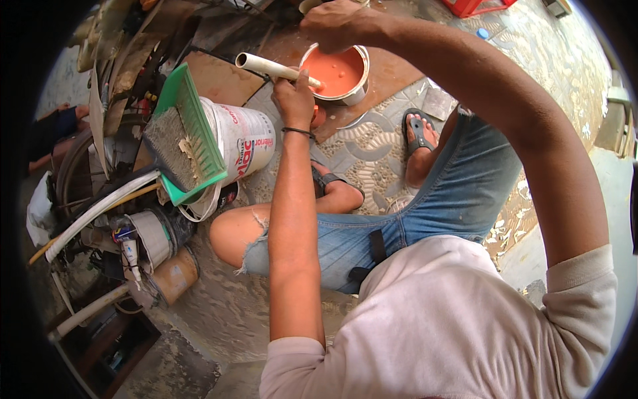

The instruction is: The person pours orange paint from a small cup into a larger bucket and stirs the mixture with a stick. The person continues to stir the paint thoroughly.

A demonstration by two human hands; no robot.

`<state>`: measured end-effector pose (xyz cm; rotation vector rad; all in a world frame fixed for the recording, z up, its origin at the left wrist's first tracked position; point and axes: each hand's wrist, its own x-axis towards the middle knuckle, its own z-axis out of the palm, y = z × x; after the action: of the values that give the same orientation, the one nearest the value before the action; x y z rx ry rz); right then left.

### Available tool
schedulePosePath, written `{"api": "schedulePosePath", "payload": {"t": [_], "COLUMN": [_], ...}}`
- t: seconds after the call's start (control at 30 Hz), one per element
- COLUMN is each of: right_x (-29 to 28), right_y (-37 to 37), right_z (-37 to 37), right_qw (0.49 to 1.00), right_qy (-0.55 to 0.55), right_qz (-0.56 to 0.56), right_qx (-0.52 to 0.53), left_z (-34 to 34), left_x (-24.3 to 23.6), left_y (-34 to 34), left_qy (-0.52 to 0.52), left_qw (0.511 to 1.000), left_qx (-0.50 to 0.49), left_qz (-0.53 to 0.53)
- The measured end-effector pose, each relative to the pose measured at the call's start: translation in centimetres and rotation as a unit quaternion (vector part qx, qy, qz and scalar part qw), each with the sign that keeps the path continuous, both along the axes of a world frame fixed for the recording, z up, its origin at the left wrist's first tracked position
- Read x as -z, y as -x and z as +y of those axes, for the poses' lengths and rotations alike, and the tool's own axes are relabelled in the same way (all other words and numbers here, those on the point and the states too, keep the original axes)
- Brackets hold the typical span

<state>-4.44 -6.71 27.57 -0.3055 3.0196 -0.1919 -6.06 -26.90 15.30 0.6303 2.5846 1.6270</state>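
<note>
My left hand [294,101] is wrapped round a pale plastic pipe [262,64]. The pipe slants over a white bucket [359,93], its open end up to the left and its other end at the orange paint [339,70] inside. Beyond the bucket's far rim is my right hand [337,26], with its fingers curled. Part of a pale round-edged thing [308,6] shows behind that hand at the picture's top edge. What the right fingers grip is hidden.
To the left, a green dustpan [211,143] with grey dusty matter rests against a large white paint bucket [249,139]. A bicycle wheel [76,163], a tube [131,259] and tins clutter the left side. A red crate [475,5] stands far right. My sandalled feet [420,133] are on patterned tiles.
</note>
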Motion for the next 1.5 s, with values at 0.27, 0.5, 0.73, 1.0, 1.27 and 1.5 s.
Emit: {"api": "schedulePosePath", "payload": {"t": [0.27,0.5,0.73,1.0,1.27,1.5], "right_x": [1.8,1.6,0.6,0.4,-0.2,0.6], "right_y": [-2.5,-5.8,-1.7,-5.0,-4.6,-12.3], "right_z": [-0.2,-1.0,-2.2,3.7,1.1,7.4], "right_qw": [0.994,0.984,0.990,0.992,0.990,0.929], "right_qy": [-0.018,0.040,0.065,0.028,0.124,0.312], "right_qz": [-0.106,-0.176,-0.118,-0.121,-0.024,0.087], "right_qx": [0.019,0.001,0.028,0.020,0.069,0.181], "left_z": [-0.2,-0.6,0.3,0.0,0.6,5.4], "left_x": [-0.2,0.7,0.5,0.3,0.3,2.0], "left_y": [0.1,0.5,0.5,0.4,0.6,3.0], "left_qy": [0.011,-0.015,-0.016,0.016,-0.011,-0.053], "left_qw": [1.000,0.999,0.999,0.999,0.998,0.989], "left_qx": [-0.014,-0.039,0.004,-0.019,0.050,0.135], "left_qz": [-0.004,0.028,-0.028,0.021,-0.024,0.039]}}
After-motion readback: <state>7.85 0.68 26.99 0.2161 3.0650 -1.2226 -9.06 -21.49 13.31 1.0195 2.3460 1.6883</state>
